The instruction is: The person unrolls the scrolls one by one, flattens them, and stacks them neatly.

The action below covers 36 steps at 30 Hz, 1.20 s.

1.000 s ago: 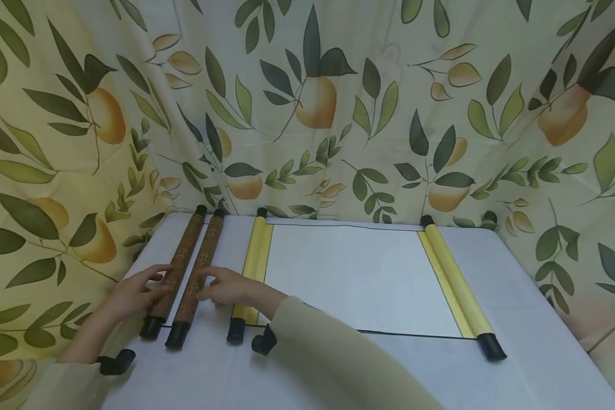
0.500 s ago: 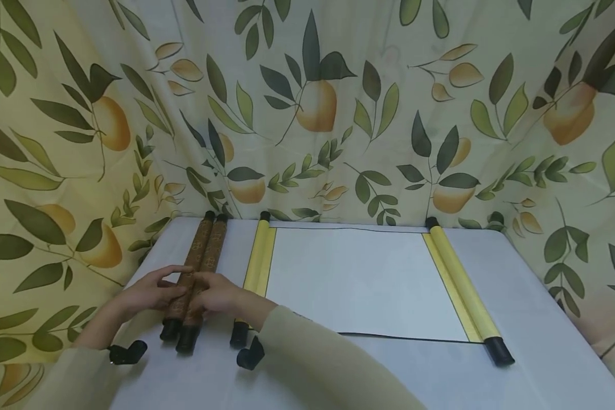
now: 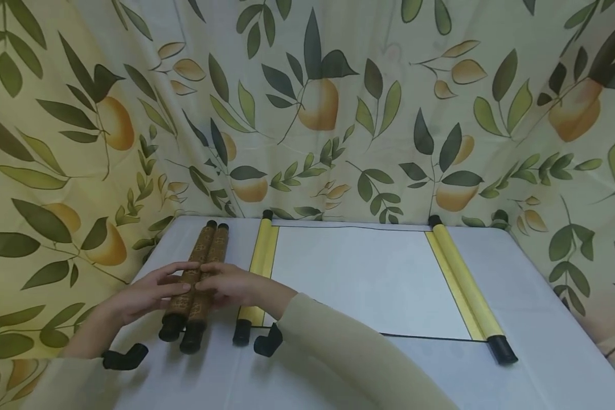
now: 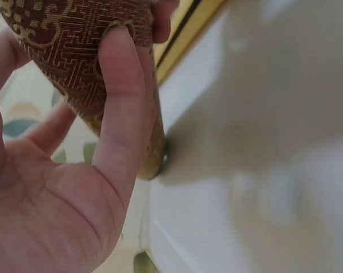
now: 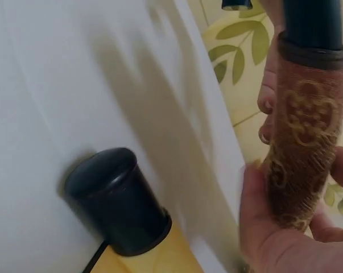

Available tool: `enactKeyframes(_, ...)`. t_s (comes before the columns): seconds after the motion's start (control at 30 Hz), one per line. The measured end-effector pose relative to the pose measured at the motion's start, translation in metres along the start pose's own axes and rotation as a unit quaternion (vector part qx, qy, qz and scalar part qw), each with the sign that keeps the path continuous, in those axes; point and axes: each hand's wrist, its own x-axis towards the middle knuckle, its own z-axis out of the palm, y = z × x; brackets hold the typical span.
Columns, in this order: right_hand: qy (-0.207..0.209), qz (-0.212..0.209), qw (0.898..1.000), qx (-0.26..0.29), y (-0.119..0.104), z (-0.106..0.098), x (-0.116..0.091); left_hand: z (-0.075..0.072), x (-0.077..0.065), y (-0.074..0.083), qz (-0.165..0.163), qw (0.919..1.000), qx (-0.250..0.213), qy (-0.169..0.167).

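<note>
A scroll in brown brocade with gold patterns is rolled from both ends, its two rolls lying side by side at the table's left. My left hand (image 3: 138, 296) grips the left roll (image 3: 176, 308), thumb on the near side and fingers around the far side. The right roll (image 3: 199, 312) is held by my right hand (image 3: 233, 283). In the left wrist view, my thumb presses the brocade (image 4: 63, 51). The right wrist view shows fingers and thumb around the patterned roll (image 5: 308, 114) below its black end knob (image 5: 313, 25). Shadows fall on the white cloth beneath.
A second scroll lies spread out, its blank white sheet (image 3: 359, 279) between yellow rolls with black knobs. Its left roll (image 3: 258, 250) is just right of my right hand; its right roll (image 3: 466, 279) lies farther off. A fruit-and-leaf patterned curtain (image 3: 379, 131) hangs behind the white table (image 3: 533, 330).
The two brown rolls, apart a second ago, have come together, with my hands moving close to each other. Their far ends have shifted slightly toward me. The yellow scroll stays spread out.
</note>
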Motion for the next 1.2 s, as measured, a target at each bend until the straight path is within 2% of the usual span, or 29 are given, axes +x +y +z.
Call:
enactKeyframes(0.23, 0.028, -0.044, 0.997, -0.062, 0.005, -0.016, -0.013, 0.027, 0.004, 0.014, 0.021, 0.9985, 0.04, 0.032)
enactKeyframes(0.43, 0.036, -0.069, 0.994, -0.077, 0.014, -0.033, -0.027, 0.047, 0.016, 0.017, 0.036, 0.995, 0.075, 0.055)
enactKeyframes(0.6, 0.045, -0.101, 0.99, -0.086, 0.02, -0.046, -0.04, 0.062, 0.023, 0.022, 0.089, 0.9906, 0.094, 0.044)
enactKeyframes(0.7, 0.055, -0.121, 0.987, -0.089, 0.021, -0.052, -0.049, 0.072, 0.025, 0.028, 0.107, 0.9883, 0.101, 0.041)
enactKeyframes(0.83, 0.08, -0.15, 0.98, -0.103, 0.022, -0.061, -0.062, 0.085, 0.032, 0.039, 0.106, 0.9878, 0.104, 0.047)
enactKeyframes(1.0, 0.114, -0.18, 0.969, -0.126, 0.024, -0.073, -0.081, 0.103, 0.049, 0.045, 0.112, 0.9853, 0.116, 0.057)
enactKeyframes(1.2, 0.169, -0.22, 0.949, -0.147, 0.016, -0.084, -0.119, 0.126, 0.072, 0.052, 0.174, 0.9683, 0.173, 0.048)
